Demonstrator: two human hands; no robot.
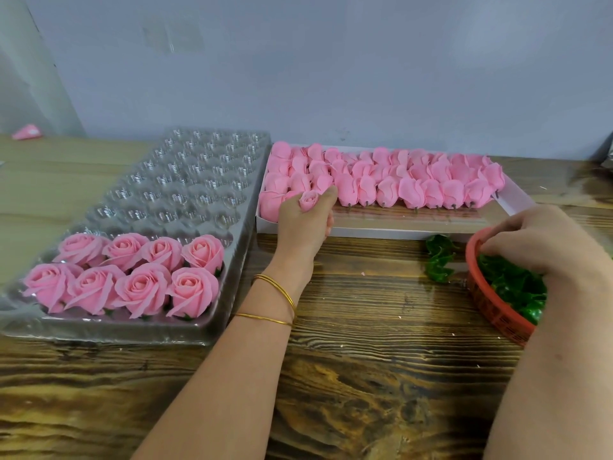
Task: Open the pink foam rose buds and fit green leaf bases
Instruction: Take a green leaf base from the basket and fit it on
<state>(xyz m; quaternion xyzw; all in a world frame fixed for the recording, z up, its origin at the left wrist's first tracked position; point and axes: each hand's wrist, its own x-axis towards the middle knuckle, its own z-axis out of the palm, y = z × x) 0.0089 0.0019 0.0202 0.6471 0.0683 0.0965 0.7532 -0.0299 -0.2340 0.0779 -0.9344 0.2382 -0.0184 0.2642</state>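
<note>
My left hand [303, 224] pinches a pink rose bud [309, 199] above the white box [365, 231]; my right hand [544, 240] curls into the red basket [494, 310] of green leaf bases [517, 287], grip unclear.

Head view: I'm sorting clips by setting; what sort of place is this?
Probably a handcraft assembly bench: clear cavity tray with finished roses, white box of closed pink buds, red basket of green leaf bases.

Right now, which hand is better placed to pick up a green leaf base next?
The right hand: its fingers are inside the red basket, among the green leaf bases. The left hand is busy holding a pink bud over the white box, farther from the basket.
</note>
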